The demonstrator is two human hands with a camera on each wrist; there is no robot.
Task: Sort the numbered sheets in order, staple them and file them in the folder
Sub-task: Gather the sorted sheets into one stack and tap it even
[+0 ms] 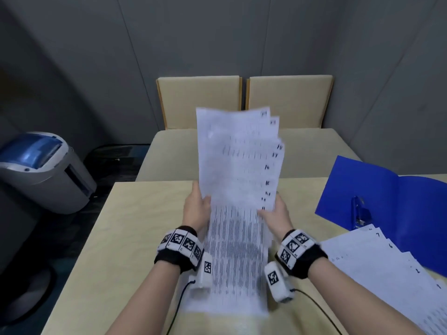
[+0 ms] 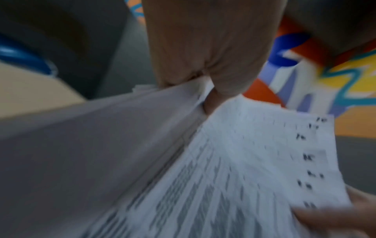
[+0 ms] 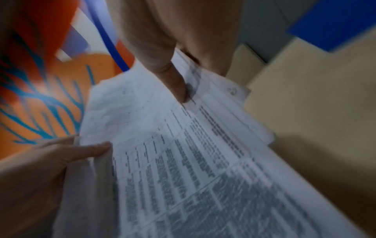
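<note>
Above the table: fanned numbered sheets, left hand and right hand each pinching one side edge. Right of sheets: open blue folder bearing stapler; second sheet pile.

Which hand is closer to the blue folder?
Right. The right hand grips the held sheets' edge toward the folder; the left hand grips their far edge.
</note>
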